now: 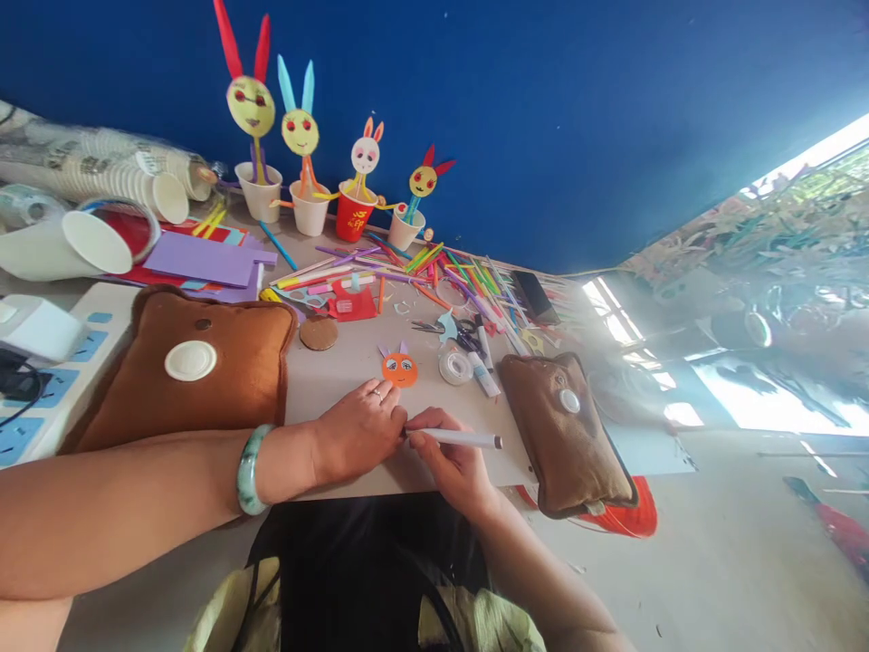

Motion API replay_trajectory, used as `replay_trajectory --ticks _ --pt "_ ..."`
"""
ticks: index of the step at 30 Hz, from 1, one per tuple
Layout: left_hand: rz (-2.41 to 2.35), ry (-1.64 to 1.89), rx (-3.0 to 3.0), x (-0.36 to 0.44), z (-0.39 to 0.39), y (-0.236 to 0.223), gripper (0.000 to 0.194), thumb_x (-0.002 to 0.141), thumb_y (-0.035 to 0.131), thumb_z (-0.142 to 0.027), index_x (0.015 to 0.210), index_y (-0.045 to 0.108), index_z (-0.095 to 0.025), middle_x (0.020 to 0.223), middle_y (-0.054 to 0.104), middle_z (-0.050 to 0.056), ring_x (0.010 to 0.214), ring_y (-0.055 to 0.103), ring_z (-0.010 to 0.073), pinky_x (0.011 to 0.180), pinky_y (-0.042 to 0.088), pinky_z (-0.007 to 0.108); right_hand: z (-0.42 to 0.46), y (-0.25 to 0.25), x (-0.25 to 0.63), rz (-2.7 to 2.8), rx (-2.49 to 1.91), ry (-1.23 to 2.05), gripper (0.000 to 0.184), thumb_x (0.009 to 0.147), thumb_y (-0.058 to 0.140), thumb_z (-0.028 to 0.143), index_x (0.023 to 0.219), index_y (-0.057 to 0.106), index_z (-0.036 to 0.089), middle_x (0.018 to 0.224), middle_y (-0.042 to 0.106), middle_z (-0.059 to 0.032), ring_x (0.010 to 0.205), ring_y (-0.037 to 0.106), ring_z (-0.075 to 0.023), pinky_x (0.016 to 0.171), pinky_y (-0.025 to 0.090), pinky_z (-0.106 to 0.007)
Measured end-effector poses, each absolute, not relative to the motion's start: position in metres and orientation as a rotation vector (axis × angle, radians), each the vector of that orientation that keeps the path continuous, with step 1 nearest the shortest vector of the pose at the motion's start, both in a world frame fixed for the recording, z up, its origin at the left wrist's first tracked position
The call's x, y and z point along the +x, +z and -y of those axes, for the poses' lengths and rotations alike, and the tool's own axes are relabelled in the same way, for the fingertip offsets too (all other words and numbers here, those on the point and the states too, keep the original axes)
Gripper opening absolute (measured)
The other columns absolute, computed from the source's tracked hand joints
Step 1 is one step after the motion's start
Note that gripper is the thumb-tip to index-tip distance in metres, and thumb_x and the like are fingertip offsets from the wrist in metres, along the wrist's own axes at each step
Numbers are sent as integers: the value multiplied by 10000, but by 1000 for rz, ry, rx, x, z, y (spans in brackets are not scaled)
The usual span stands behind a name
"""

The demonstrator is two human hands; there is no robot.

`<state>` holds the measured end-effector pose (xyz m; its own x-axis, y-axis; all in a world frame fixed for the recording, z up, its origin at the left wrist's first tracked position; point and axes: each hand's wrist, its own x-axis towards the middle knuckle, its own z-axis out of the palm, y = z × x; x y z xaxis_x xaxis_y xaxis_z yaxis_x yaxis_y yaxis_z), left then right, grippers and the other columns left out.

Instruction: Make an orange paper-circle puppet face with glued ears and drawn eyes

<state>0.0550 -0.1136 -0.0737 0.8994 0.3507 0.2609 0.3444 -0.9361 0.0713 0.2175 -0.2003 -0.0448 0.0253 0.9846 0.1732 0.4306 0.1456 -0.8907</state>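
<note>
My right hand point(452, 457) is closed around a white marker pen point(468, 438), held nearly level with its dark end pointing right. The pen's other end reaches the fingers of my left hand point(359, 430), which wears a ring and has a green bangle point(253, 469) at the wrist. My left fingers are curled together; what they may grip is hidden. Just beyond their tips, an orange paper disc point(399, 369) lies on the table, with drawn eyes, a small mouth and purple ears.
Around the disc lie a tape roll point(454, 366), scissors point(468, 337), a glue stick point(484, 376) and a brown disc point(319, 332). Brown cushions point(217, 380) flank the hands. Behind are coloured sticks point(434, 263) and rabbit-faced figures in paper cups point(310, 214) by the blue wall.
</note>
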Motion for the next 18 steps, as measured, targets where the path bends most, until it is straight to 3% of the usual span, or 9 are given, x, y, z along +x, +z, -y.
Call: replay_trajectory --ticks 6,13,16,18 --pt "-586 408 2994 56 114 -67 190 939 568 -280 900 658 -117 971 690 149 979 644 284 872 488 409 200 -50 215 1339 -1393 868 264 931 602 455 833 626 212 680 608 4 543 498 -114 543 437 -271" --pt "-599 387 3000 57 114 -62 249 935 594 -342 917 681 -109 1001 709 164 1023 662 285 899 495 410 197 -53 209 1327 -1356 779 276 921 610 453 785 617 213 679 611 -5 574 538 -129 553 464 -278" --pt "-567 403 3053 55 115 -68 245 926 601 -338 905 688 -110 1030 719 175 1060 664 294 920 490 421 192 -47 220 1397 -1373 528 310 946 550 455 737 567 227 630 585 -9 610 592 -168 573 499 -314" --pt "-494 432 3149 54 117 -76 245 908 620 -329 914 694 -96 1156 697 216 1150 637 329 982 459 455 189 -36 237 1394 -1409 271 322 961 516 444 718 543 236 636 575 -21 618 604 -188 582 510 -348"
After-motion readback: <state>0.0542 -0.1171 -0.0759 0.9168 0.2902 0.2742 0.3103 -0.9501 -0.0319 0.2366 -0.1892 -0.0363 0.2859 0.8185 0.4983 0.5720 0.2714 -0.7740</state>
